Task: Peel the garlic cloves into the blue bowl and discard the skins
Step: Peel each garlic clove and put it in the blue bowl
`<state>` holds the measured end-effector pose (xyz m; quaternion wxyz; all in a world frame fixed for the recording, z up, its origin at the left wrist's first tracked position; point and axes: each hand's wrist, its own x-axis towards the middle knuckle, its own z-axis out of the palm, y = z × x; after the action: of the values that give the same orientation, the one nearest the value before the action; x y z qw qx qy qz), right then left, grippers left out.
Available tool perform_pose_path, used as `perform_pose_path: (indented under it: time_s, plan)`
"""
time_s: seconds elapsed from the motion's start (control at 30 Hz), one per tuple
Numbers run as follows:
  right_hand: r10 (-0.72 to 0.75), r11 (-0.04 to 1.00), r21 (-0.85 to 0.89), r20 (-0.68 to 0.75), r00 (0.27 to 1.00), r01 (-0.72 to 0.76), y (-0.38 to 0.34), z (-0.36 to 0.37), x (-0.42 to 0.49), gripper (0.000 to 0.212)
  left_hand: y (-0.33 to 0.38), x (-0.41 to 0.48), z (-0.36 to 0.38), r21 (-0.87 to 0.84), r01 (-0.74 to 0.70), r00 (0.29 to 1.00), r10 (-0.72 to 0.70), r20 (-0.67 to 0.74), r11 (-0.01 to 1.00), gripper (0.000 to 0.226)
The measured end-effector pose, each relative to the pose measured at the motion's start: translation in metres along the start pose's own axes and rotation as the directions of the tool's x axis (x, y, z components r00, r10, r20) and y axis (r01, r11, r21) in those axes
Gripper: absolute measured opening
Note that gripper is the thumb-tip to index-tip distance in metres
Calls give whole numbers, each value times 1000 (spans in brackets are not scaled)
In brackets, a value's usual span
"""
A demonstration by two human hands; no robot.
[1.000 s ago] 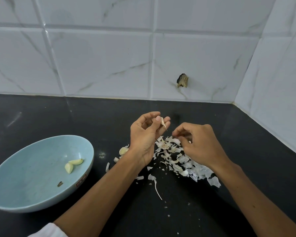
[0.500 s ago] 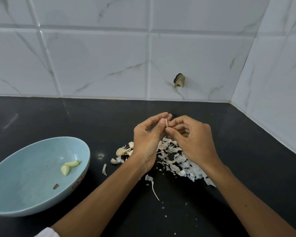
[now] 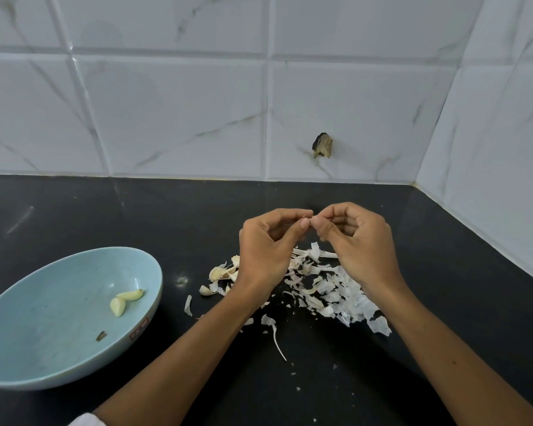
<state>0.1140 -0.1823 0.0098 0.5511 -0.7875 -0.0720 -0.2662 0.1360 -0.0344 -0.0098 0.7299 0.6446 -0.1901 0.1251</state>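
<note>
Both hands meet fingertip to fingertip just past ctr of view toward 3 o'clock, over the black counter (image 3: 462, 287). L hand (image 3: 268, 250): thumb and index curled into a pinch, other fingers bent loosely behind. R hand (image 3: 359, 241): same pinch, thumb and index tips pressed vs. the L ones, remaining fingers curled toward the palm. Btw the two pinches sits a small garlic piece (image 3: 312, 217), pale and nearly all hidden by the fingertips; can't tell if it is clove or only skin.

Blue bowl (image 3: 28, 302) is at 8 o'clock of view, on the counter, well apart from the hands, its L edge cut by the frame. Inside, toward its 3 o'clock side, lie two peeled cloves (image 3: 126, 301), touching each other. A small dark scrap (image 3: 100, 335) lies at the bowl's 5 o'clock, near a sticker (image 3: 139, 327) on the inner wall.

Skins (image 3: 336, 290) are spread on the counter under the hands and out toward 5 o'clock, partly hidden by the R wrist. At 9 o'clock of that pile, just beside the L wrist, are a few cloves w/ skin on (image 3: 220, 272). One long thin strip (image 3: 277, 339) lies at 6 o'clock of the pile.

White marbled wall tiles (image 3: 166, 118) fill 12 o'clock, w/ a chipped hole (image 3: 322, 145) straight above the hands. A white sleeve (image 3: 83, 421) shows at 7 o'clock, bottom edge, on the L arm.
</note>
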Motion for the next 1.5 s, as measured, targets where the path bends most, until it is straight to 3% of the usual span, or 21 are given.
perform_pose_path:
  time_s: [0.17,0.3,0.57,0.83,1.07,1.5]
  plan:
    - [45,998,42,10,999,-45,-3,-1,-1,6,1,-1,1,31,-92,996,92,0,995,22]
    - [-29,999,-14,-23,999,28,-4,4,-4,16,-1,-6,6,113,-190,979,198,-58,975,20]
    - [-220,973,-110,-205,954,201,-2,19,-12,15,1,-18,17,92,-205,960,219,-176,974,20]
    - [-446,891,-226,-271,853,394,0,21,-12,13,11,-26,26,-160,-99,977,65,-204,982,18]
    - [-356,934,-107,-204,912,341,-6,17,-10,7,17,-19,23,-282,-16,972,-51,-229,959,16]
    - [-300,949,-147,-133,945,281,-4,13,-6,9,22,-10,14,-419,150,960,-233,-153,895,13]
